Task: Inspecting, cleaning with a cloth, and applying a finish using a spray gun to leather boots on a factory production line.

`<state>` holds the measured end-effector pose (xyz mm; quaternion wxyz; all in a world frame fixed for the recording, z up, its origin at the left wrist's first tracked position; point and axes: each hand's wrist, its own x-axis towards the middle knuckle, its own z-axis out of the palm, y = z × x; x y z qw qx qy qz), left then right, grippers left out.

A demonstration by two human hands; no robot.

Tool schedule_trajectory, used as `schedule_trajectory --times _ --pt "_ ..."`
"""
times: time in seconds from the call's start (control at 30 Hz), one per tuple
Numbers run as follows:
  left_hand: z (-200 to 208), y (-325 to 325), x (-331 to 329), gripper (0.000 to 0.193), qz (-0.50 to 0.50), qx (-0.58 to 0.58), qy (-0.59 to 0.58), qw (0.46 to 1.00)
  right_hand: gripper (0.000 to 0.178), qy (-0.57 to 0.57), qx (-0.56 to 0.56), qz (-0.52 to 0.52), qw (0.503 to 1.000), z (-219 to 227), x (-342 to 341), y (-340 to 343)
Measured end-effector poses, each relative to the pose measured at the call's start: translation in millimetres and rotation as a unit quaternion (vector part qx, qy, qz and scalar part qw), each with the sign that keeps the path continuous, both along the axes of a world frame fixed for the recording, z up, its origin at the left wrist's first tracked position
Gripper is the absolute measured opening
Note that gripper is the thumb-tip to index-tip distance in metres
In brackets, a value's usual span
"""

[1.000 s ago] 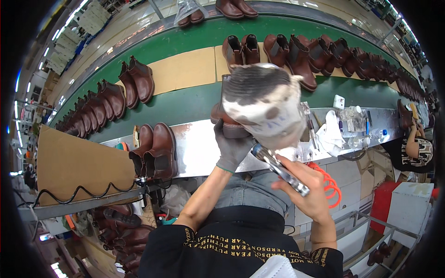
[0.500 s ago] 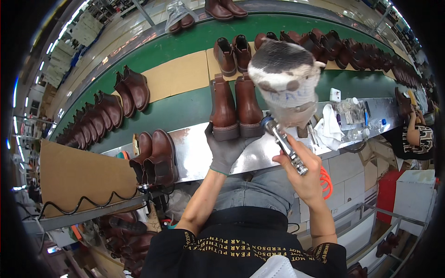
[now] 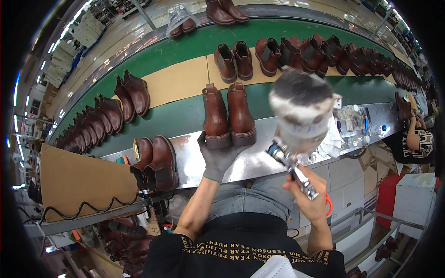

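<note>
My left hand (image 3: 217, 162), in a grey glove, holds a pair of brown leather ankle boots by the soles at the heels. The left boot (image 3: 215, 116) and the right boot (image 3: 241, 113) stand side by side, heels toward me, above the metal bench edge. My bare right hand (image 3: 308, 192) is wrapped round a metal spray gun (image 3: 289, 164) to the right of the boots, apart from them. Atop the gun sits a cup with a stained black-and-white cloth cover (image 3: 303, 104), blurred by motion.
More brown boots (image 3: 160, 162) stand on the metal bench (image 3: 190, 162) at left. Rows of boots line the green conveyor belt (image 3: 174, 109) and its cardboard (image 3: 176, 78). A white cloth (image 3: 333, 139) and small bottles lie at right. A cardboard panel (image 3: 83, 180) rises at left; another person (image 3: 415, 134) sits far right.
My left hand has brought the boots slightly left and toward me. My right hand has moved the spray gun right and toward me, widening the gap to the boots.
</note>
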<state>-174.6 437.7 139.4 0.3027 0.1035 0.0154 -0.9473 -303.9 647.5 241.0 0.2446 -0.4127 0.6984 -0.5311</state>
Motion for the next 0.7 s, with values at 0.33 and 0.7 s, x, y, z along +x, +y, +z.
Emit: schedule_trajectory --times 0.33,0.7 --pt "-2 0 8 0.072 0.069 -0.006 -0.03 0.997 0.052 0.081 -0.033 -0.063 0.994 -36 -8 -41" --pt "-53 -25 72 0.057 0.006 -0.593 -0.441 0.674 0.038 0.144 -0.011 -0.225 0.964 -188 -54 -51"
